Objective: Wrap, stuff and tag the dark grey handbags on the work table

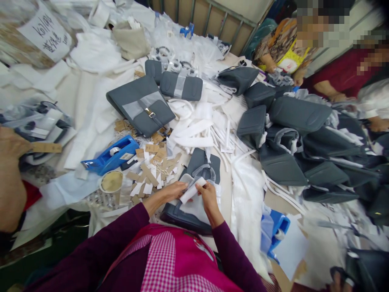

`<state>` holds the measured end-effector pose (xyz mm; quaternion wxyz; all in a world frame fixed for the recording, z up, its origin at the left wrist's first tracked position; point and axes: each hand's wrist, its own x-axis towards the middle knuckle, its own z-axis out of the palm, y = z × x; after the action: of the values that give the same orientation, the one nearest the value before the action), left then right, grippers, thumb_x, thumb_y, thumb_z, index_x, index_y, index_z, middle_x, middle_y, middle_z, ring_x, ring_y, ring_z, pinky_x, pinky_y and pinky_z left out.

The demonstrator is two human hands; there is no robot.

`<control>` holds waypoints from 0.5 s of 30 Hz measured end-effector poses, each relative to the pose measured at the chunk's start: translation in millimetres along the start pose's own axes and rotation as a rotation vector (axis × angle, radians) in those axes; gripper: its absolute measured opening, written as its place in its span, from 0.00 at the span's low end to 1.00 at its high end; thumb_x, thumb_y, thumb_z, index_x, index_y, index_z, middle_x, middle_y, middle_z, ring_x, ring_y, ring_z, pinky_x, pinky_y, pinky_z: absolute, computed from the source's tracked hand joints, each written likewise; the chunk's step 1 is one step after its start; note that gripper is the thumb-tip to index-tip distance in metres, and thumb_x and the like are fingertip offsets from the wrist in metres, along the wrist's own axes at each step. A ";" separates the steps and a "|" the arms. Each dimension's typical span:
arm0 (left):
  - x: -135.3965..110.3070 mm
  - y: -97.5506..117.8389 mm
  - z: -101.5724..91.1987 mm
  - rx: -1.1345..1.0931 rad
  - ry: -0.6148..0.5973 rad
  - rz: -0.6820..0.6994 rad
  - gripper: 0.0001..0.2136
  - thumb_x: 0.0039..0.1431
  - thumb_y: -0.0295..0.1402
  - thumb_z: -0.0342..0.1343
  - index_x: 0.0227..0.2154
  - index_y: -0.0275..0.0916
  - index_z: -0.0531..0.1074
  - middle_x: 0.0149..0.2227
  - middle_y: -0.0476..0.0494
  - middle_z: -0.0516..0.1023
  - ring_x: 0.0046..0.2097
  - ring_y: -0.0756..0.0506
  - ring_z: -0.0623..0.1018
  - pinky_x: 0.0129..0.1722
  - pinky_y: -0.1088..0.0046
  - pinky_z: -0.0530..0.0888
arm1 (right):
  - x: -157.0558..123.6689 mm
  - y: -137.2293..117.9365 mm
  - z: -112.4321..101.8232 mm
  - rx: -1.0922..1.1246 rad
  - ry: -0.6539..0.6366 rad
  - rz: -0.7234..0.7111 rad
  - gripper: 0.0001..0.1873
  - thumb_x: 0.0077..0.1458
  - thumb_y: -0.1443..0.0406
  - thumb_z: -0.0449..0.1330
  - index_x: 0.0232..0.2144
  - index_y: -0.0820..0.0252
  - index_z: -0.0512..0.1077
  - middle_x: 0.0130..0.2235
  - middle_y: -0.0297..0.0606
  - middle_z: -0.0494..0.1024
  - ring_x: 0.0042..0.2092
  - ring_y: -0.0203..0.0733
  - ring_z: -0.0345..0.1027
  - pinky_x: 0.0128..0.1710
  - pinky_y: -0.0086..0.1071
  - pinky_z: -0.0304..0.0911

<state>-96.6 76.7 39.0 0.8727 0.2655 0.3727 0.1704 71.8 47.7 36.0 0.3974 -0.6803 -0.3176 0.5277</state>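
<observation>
Head view. Dark grey bag [173,215] lies on the cluttered table right in front of the person, below the hands. White strip [192,191] is held above it, slanting up to the right. Left hand [175,190]: fingers closed on the strip's left side. Right hand [208,195]: thumb and fingers pinch its upper right end. Wrapped handle [209,171] loops just beyond the strip.

To the left, a heap of brown and white tags [154,162]; next to it a blue tape dispenser [114,156] and a round tub [111,181] of pale yellowish stuff. Behind the tags, a flat bag with a gold clasp [138,105]. Right side: pile of dark bags [299,134]. Beyond that pile, a co-worker in a yellow apron [291,59] handles something wrapped.
</observation>
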 end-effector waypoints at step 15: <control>-0.2 -40.1 17.2 0.149 0.367 -0.012 0.13 0.52 0.38 0.60 0.36 0.35 0.69 0.25 0.47 0.74 0.20 0.50 0.72 0.20 0.76 0.66 | 14.6 13.9 8.0 -0.055 -0.055 0.066 0.13 0.40 0.56 0.62 0.22 0.58 0.67 0.17 0.29 0.65 0.19 0.35 0.57 0.20 0.30 0.54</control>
<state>-80.0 38.8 25.4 0.7690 0.2916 0.5387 0.1828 67.8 55.1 16.0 0.3522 -0.6861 -0.3203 0.5501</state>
